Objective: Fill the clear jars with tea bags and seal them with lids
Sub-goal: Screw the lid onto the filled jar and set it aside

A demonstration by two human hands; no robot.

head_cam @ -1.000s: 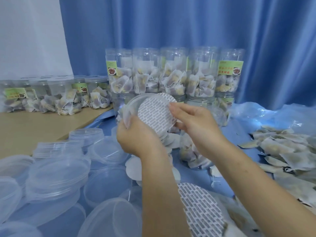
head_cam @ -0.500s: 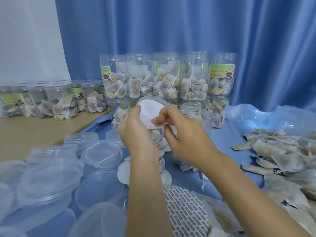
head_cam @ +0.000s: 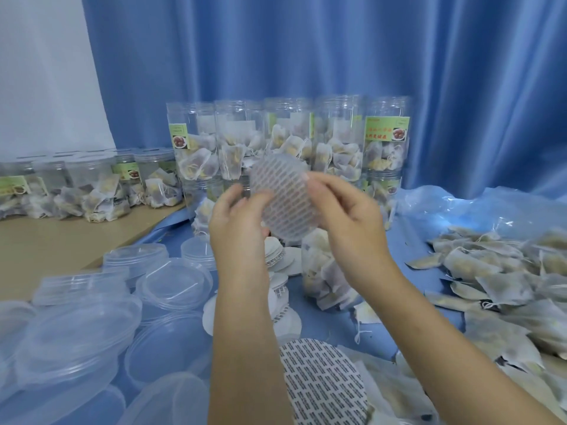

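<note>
Both hands hold a clear round lid with a printed seal liner showing through it, raised at the centre of the view. My left hand grips its left edge and my right hand its right edge. Right below stands an open clear jar filled with tea bags. Loose tea bags lie heaped to the right. Filled labelled jars are stacked in a row behind the hands.
Several clear lids are piled at the left on the blue sheet. White seal liners lie between the arms, and a printed liner sits near the bottom. More filled jars line the wooden table at the far left.
The lid was turned over in my hands: a plain white face showed half a second ago, and the printed pattern faces me now. The hands sit slightly further apart.
</note>
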